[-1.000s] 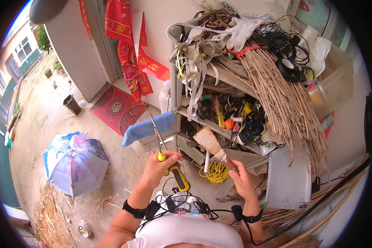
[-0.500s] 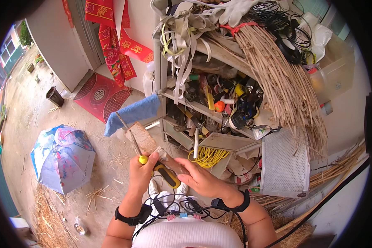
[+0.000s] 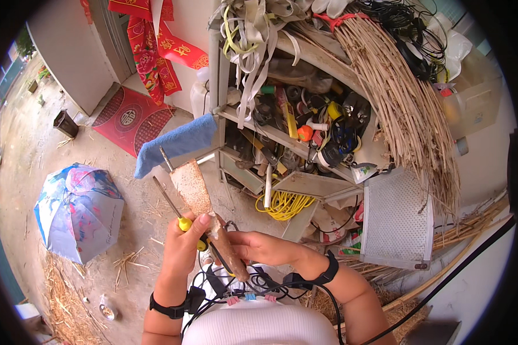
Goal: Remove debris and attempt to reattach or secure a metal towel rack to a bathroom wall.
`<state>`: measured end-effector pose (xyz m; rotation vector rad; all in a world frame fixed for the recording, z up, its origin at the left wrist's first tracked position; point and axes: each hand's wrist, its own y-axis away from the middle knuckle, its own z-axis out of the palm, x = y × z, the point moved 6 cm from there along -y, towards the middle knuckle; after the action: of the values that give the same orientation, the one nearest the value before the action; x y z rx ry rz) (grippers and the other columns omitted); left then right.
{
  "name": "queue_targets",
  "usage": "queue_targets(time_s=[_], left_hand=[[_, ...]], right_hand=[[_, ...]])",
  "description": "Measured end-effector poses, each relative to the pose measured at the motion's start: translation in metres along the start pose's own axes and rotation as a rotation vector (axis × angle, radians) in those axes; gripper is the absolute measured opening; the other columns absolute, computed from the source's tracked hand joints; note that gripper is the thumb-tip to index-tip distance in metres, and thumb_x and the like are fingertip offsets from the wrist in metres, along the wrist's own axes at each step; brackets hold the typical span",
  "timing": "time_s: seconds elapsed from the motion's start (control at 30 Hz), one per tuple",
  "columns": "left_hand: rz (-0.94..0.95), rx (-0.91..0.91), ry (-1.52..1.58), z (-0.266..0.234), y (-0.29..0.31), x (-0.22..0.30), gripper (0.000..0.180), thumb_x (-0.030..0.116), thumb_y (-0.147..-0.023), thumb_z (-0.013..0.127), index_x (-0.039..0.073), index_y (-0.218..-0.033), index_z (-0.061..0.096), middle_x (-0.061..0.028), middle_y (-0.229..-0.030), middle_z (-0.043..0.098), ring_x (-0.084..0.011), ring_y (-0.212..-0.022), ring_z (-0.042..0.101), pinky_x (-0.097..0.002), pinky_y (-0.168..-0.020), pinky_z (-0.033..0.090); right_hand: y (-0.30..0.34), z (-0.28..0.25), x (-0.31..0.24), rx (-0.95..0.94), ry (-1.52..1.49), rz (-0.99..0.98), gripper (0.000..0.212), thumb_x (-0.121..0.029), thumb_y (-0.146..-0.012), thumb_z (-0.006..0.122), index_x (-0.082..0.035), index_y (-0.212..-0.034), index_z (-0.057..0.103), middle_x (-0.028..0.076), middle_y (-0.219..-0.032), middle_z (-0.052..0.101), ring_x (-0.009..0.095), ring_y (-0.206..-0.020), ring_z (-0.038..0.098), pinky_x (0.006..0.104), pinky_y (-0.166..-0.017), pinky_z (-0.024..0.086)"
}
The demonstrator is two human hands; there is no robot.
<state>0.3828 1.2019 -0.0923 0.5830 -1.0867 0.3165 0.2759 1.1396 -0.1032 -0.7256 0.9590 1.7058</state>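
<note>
A rusty tool with a broad flat blade and a brown handle (image 3: 192,185) tilts up and away from me in front of my chest. My left hand (image 3: 183,244) is closed around screwdrivers, its thumb pressed on the tool's neck. One screwdriver with a yellow handle (image 3: 185,223) points its thin shaft up and left; a second shaft (image 3: 166,158) shows beyond the blade's far edge. A black-and-yellow handle (image 3: 220,257) lies partly hidden under the brown handle. My right hand (image 3: 265,247) is closed at the brown handle, fingers partly hidden behind it.
Ahead stands a cluttered shelf unit (image 3: 293,152) with a blue towel (image 3: 175,145) over its open door. A bundle of dry stalks (image 3: 385,86) hangs from its top. Yellow cable (image 3: 285,206) lies below; an open umbrella (image 3: 80,213) sits at left. Black cables (image 3: 259,282) cross my lap.
The rusty tool has swung more upright and come closer to me. The screwdriver shafts have spread apart around its blade. My right hand has shifted slightly along the handle.
</note>
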Motion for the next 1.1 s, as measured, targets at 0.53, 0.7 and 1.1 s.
queue_targets(time_s=[0.53, 0.7, 1.1], left_hand=[[0.103, 0.079, 0.219, -0.021, -0.006, 0.010, 0.031, 0.024, -0.083, 0.052, -0.004, -0.096, 0.052, -0.0140, -0.097, 0.056, -0.0181, -0.083, 0.057, -0.0275, -0.068, 0.046], [0.093, 0.137, 0.190, -0.038, -0.004, 0.008, 0.024, 0.022, -0.085, 0.050, -0.002, -0.089, 0.054, -0.0064, -0.076, 0.057, -0.0120, -0.065, 0.054, -0.0225, -0.057, 0.043], [0.094, 0.306, 0.248, -0.069, 0.013, 0.008, 0.017, 0.015, -0.083, 0.050, -0.001, -0.079, 0.054, -0.0017, -0.064, 0.052, -0.0070, -0.054, 0.049, -0.0183, -0.047, 0.038]], right_hand=[[0.047, -0.078, -0.020, 0.648, 0.134, -0.327, 0.028, -0.025, -0.088, 0.043, -0.002, -0.103, 0.047, -0.002, -0.082, 0.049, 0.005, -0.074, 0.045, 0.0179, -0.065, 0.040], [0.074, -0.134, -0.041, 0.966, 0.247, -0.404, 0.025, -0.023, -0.088, 0.044, -0.001, -0.100, 0.049, 0.003, -0.086, 0.056, 0.006, -0.078, 0.052, 0.0186, -0.069, 0.044], [0.061, -0.231, -0.086, 1.156, 0.046, -0.353, 0.026, -0.033, -0.084, 0.049, -0.007, -0.085, 0.050, 0.002, -0.062, 0.053, 0.008, -0.044, 0.050, 0.0188, -0.037, 0.041]])
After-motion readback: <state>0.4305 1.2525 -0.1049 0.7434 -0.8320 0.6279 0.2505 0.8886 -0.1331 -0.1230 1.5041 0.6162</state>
